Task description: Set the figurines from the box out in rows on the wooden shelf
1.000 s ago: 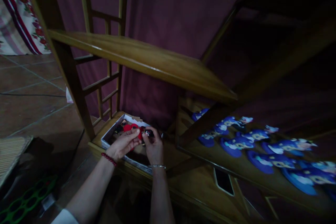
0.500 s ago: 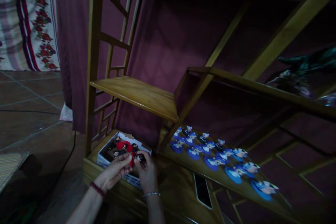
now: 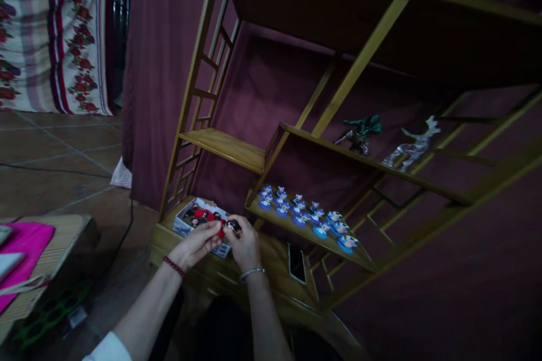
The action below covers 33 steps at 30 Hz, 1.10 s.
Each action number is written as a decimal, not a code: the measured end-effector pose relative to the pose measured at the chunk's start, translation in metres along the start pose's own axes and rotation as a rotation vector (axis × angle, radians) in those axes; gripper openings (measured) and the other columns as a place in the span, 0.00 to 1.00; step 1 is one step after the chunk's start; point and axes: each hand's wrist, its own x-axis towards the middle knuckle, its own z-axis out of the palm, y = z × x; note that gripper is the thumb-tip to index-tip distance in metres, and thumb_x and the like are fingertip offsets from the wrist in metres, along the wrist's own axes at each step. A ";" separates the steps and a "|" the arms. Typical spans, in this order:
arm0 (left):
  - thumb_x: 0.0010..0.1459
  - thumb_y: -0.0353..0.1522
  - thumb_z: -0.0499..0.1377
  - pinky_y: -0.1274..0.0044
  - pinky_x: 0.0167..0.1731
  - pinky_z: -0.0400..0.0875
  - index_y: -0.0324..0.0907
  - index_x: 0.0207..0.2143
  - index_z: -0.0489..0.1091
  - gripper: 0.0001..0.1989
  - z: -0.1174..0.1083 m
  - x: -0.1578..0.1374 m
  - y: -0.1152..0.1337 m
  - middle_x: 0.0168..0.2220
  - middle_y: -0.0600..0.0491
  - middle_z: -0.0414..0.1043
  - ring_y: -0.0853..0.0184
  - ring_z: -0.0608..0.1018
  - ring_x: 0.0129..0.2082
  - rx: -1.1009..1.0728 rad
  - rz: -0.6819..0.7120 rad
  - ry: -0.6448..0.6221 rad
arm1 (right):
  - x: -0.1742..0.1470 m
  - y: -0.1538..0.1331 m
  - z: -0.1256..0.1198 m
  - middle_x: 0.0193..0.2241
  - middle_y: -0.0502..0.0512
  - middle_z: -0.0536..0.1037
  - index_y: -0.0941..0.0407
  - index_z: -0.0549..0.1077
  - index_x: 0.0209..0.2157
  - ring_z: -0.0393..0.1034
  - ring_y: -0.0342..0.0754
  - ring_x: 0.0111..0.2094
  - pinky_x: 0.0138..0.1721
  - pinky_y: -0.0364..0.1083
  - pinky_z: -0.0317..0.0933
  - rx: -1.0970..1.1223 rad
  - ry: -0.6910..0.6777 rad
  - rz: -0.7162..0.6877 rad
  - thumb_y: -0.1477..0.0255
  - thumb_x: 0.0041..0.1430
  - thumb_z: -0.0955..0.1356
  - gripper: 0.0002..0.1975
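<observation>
Both hands meet on a small figurine (image 3: 232, 225) with a dark head and a red base. My left hand (image 3: 198, 246) pinches the red base between thumb and fingers. On the dark upper part, the fingers of my right hand (image 3: 247, 245) are closed. Just behind and below them, an open cardboard box (image 3: 182, 229) stands on the lower shelf, holding several more red and black figurines (image 3: 199, 213). Part of the box is covered by my hands.
Several figurines on blue and purple bases (image 3: 300, 219) stand in rows on the raised shelf (image 3: 359, 256). A phone (image 3: 297, 263) lies below it. Higher up are a green-and-dark figure (image 3: 359, 134) and a clear deer figure (image 3: 410, 146). A mat-topped table (image 3: 63, 237) is at left.
The view has drawn back and shifted, so more of the shelf unit and the table at left show. Both hands stay on the figurine in front of the box.
</observation>
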 end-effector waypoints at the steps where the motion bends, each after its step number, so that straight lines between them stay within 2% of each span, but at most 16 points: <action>1: 0.45 0.27 0.63 0.85 0.21 0.66 0.36 0.25 0.70 0.04 0.003 -0.008 0.000 0.18 0.56 0.68 0.78 0.68 0.16 0.013 0.017 0.033 | -0.004 -0.006 -0.002 0.32 0.51 0.72 0.54 0.69 0.33 0.66 0.45 0.34 0.37 0.43 0.61 -0.006 -0.011 -0.013 0.76 0.47 0.63 0.09; 5: 0.47 0.27 0.61 0.84 0.22 0.67 0.34 0.26 0.70 0.03 0.010 -0.036 -0.003 0.18 0.55 0.68 0.78 0.68 0.16 0.000 0.031 0.078 | -0.021 -0.025 -0.006 0.34 0.52 0.71 0.55 0.69 0.35 0.66 0.45 0.35 0.35 0.42 0.61 -0.042 -0.033 -0.072 0.76 0.48 0.63 0.10; 13: 0.50 0.28 0.59 0.85 0.19 0.66 0.36 0.30 0.68 0.04 0.010 -0.077 -0.010 0.23 0.53 0.70 0.77 0.70 0.18 -0.091 0.057 0.050 | -0.035 -0.055 -0.013 0.35 0.52 0.72 0.54 0.69 0.40 0.66 0.44 0.32 0.34 0.43 0.62 -0.134 -0.214 -0.129 0.79 0.46 0.64 0.17; 18: 0.51 0.30 0.58 0.85 0.18 0.65 0.35 0.30 0.68 0.06 0.015 -0.091 -0.011 0.24 0.52 0.70 0.77 0.70 0.18 -0.127 0.087 0.010 | -0.034 -0.077 -0.025 0.33 0.53 0.71 0.55 0.70 0.41 0.65 0.43 0.29 0.33 0.43 0.60 -0.259 -0.314 -0.179 0.80 0.46 0.64 0.17; 27: 0.54 0.29 0.55 0.83 0.26 0.69 0.33 0.34 0.69 0.07 0.027 -0.112 -0.006 0.31 0.47 0.72 0.73 0.73 0.26 -0.197 0.041 -0.032 | -0.031 -0.097 -0.041 0.30 0.50 0.71 0.55 0.70 0.37 0.63 0.42 0.29 0.32 0.41 0.56 -0.398 -0.421 -0.278 0.77 0.46 0.65 0.12; 33: 0.52 0.25 0.56 0.82 0.29 0.69 0.34 0.33 0.70 0.05 0.028 -0.122 -0.005 0.32 0.48 0.72 0.72 0.74 0.27 -0.179 0.110 -0.078 | -0.026 -0.114 -0.044 0.30 0.50 0.71 0.56 0.69 0.35 0.63 0.43 0.30 0.33 0.41 0.56 -0.408 -0.491 -0.354 0.77 0.47 0.65 0.10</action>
